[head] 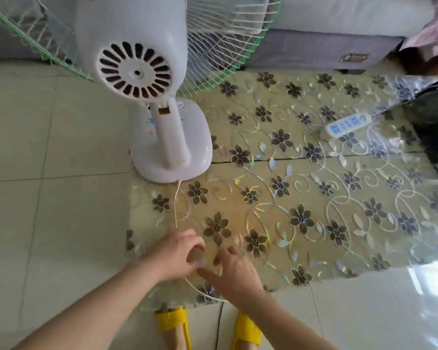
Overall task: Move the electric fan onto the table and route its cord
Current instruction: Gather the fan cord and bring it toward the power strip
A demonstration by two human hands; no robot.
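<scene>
A white electric fan (137, 59) with a green-rimmed grille stands on its base (200, 147) at the left end of the glass table (314, 198), which has a flower pattern. Its thin white cord (176, 205) runs from the base's near edge toward me. My left hand (177, 251) has its fingers closed on the cord near the table's front edge. Close beside it, my right hand (234, 271) hovers with fingers spread, and a loop of cord (202, 293) curves beneath it. Whether the right hand touches the cord is hidden by blur.
A white power strip (348, 123) lies at the table's far right, next to a black object (435, 127) under clear plastic. A grey sofa (326, 46) stands behind the table. Pale floor tiles (48, 198) lie to the left. My feet in yellow slippers (172, 327) are below the table's edge.
</scene>
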